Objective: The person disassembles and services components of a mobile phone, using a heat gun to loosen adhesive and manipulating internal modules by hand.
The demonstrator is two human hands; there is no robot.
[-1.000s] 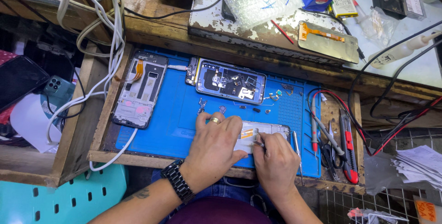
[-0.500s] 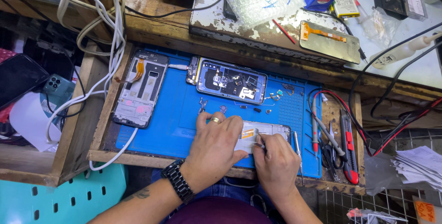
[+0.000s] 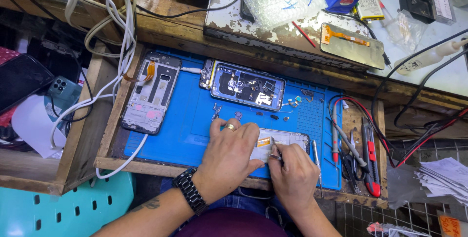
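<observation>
My left hand (image 3: pixel 229 156), with a ring and a black wristwatch, presses flat on an opened phone (image 3: pixel 287 142) lying at the front of the blue work mat (image 3: pixel 195 115). My right hand (image 3: pixel 292 171) pinches thin metal tweezers (image 3: pixel 276 150) with the tip on the phone's inside, beside an orange flex strip. Most of that phone is hidden under my hands. Behind it lies a second opened phone frame (image 3: pixel 247 86) with small metal parts and screws scattered near it. A third bare phone frame (image 3: pixel 152 93) lies at the mat's left edge.
Red-handled tools, probes and scissors (image 3: pixel 358 154) lie right of the mat. White cables (image 3: pixel 117 27) hang at the left. Behind the mat are a bubble-wrap packet (image 3: pixel 285 0), a screen panel (image 3: pixel 353 44) and black wires. A teal plastic stool (image 3: pixel 53 208) stands lower left.
</observation>
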